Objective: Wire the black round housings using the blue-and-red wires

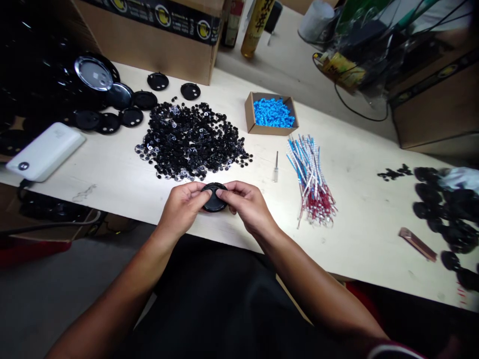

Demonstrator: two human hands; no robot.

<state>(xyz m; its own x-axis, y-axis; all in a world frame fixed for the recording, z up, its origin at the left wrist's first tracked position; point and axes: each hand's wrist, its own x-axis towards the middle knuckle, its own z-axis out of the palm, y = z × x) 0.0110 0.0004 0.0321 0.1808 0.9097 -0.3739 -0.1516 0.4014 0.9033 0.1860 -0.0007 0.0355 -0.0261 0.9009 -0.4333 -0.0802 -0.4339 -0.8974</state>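
Note:
Between my two hands, near the table's front edge, is a round black plastic cover (214,201). My left hand (184,203) grips its left side, thumb on the upper face. From the right, my right hand (245,202) holds it the same way, with the thumb pressing close to the other thumb. The fingers beneath the cover are partly hidden. Just beyond the hands spreads a pile of small black round parts (194,142). A small screwdriver (276,167) with a clear handle lies to the right of my right hand.
A cardboard tray of blue connectors (273,113) stands behind a bundle of wires (312,179). More black covers (131,116) and a white power bank (47,152) lie left. At right are black round pieces (430,209) and a brown bar-shaped object (417,244). A large carton (149,40) stands behind.

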